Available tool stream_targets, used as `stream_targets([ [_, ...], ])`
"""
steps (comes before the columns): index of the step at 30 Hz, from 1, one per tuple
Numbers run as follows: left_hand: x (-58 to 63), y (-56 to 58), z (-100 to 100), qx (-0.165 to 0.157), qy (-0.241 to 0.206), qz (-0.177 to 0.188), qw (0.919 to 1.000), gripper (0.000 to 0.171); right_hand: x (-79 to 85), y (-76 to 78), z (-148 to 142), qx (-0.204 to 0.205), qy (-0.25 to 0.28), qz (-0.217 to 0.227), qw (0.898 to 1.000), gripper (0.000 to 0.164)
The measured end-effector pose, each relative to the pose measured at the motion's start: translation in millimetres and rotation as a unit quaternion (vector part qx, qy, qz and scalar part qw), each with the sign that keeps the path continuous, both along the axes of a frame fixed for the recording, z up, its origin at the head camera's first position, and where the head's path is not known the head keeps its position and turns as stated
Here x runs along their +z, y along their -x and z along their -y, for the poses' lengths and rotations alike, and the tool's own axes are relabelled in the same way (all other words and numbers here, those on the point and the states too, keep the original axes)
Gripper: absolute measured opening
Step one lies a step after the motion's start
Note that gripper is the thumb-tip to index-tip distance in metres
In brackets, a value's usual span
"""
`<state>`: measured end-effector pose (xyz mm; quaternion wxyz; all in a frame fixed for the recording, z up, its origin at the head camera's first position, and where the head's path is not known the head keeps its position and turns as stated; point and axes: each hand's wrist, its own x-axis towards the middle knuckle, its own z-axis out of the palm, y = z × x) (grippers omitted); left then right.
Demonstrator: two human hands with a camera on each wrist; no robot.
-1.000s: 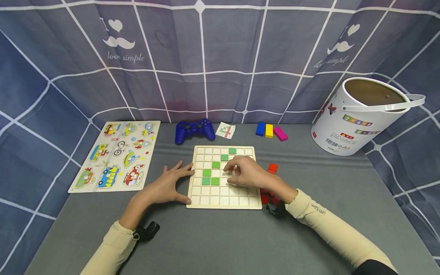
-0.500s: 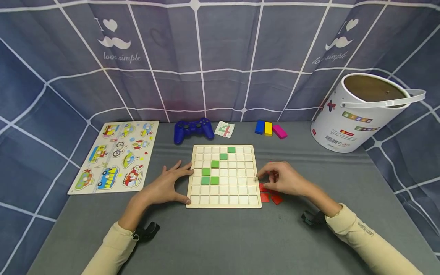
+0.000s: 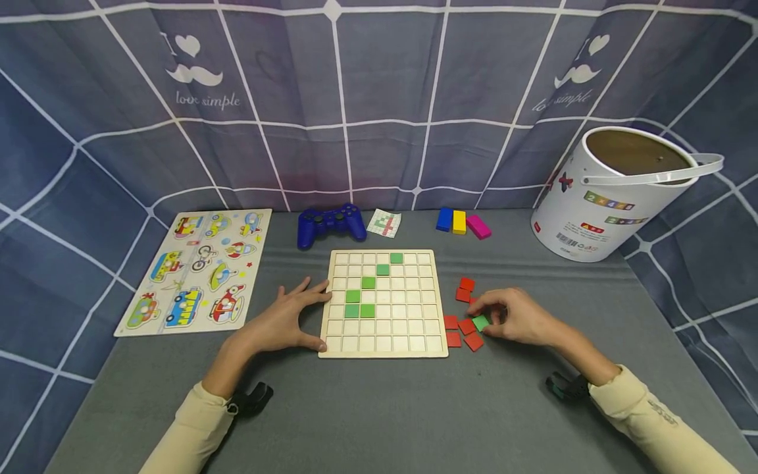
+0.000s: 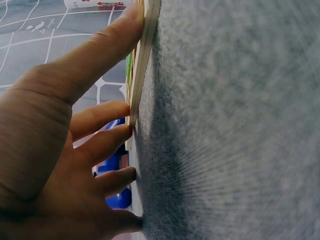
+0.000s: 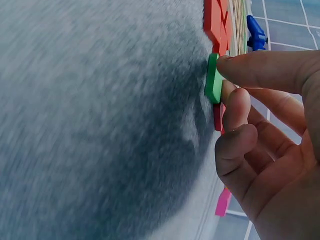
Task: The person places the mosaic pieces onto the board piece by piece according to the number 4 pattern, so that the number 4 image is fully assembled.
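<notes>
A green tile (image 3: 480, 323) is pinched between the thumb and fingers of the right hand (image 3: 518, 317), just right of the board (image 3: 383, 311), among loose red tiles (image 3: 473, 341). The board's left edge is touched by the left hand (image 3: 288, 318), its fingers spread apart, with the thumb set at the near left corner. Six green squares (image 3: 368, 282) are laid on the board; beyond its far edge, a blue game controller (image 3: 331, 225) is seen.

Left hand (image 3: 283, 321) spread, thumb (image 3: 312, 343) apart; right hand (image 3: 521, 317) with fingers (image 3: 489, 301) curled; forearms (image 3: 648, 408) angled inward.
</notes>
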<state>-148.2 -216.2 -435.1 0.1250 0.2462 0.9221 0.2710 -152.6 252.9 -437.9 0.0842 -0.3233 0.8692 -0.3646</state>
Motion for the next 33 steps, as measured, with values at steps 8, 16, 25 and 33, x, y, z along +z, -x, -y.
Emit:
stream_targets([
  [8,0.4,0.2,2,0.001,0.000,-0.005,1.0000,0.100,-0.4,-2.8,-4,-0.019,-0.028,-0.034,0.999,0.036],
  [16,0.1,-0.4,1,-0.001,-0.004,-0.003,1.0000,0.099,-2.5,-2.6,-6,-0.050,-0.033,-0.039,0.997,0.033],
  [25,1.4,-2.0,-1,0.001,-0.004,0.002,1.0000,0.098,0.5,3.0,19,-0.049,0.014,-0.050,0.997,0.034],
  [33,-0.5,-1.4,0,0.001,-0.003,-0.001,1.0000,0.098,4.9,17.4,59,-0.012,0.031,-0.039,0.999,0.028],
])
